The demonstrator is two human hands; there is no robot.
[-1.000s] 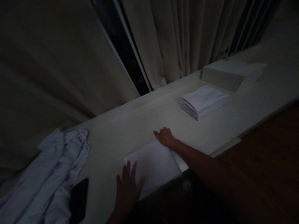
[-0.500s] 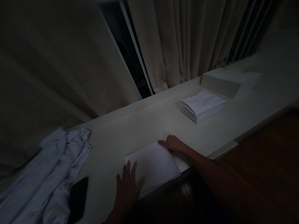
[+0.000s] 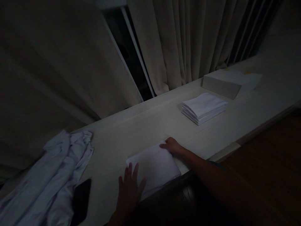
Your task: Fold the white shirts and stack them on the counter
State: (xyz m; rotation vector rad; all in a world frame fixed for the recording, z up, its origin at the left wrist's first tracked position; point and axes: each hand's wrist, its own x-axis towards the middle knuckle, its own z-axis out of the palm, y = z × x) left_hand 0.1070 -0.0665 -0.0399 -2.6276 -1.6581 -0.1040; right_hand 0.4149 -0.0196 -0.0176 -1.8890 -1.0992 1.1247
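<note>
A folded white cloth point(image 3: 157, 168) lies at the near edge of the table in the head view. My left hand point(image 3: 129, 185) rests with spread fingers over its left side. At its far right corner my right hand point(image 3: 171, 145) pinches the edge, thumb on top and the other fingers mostly hidden beneath. Farther right on the table sits a neat stack of similar folded white cloths point(image 3: 203, 106). On the left lies a crumpled heap of pale cloth point(image 3: 54, 175).
A dark phone point(image 3: 81, 201) lies beside the heap. A white box point(image 3: 222, 86) stands behind the stack. Long curtains point(image 3: 192, 40) hang along the table's back edge, with a dark gap between them. The room is dim.
My right fingers have closed a little farther round the cloth's far right corner. My left hand stays spread at the left side. The view has shifted slightly.
</note>
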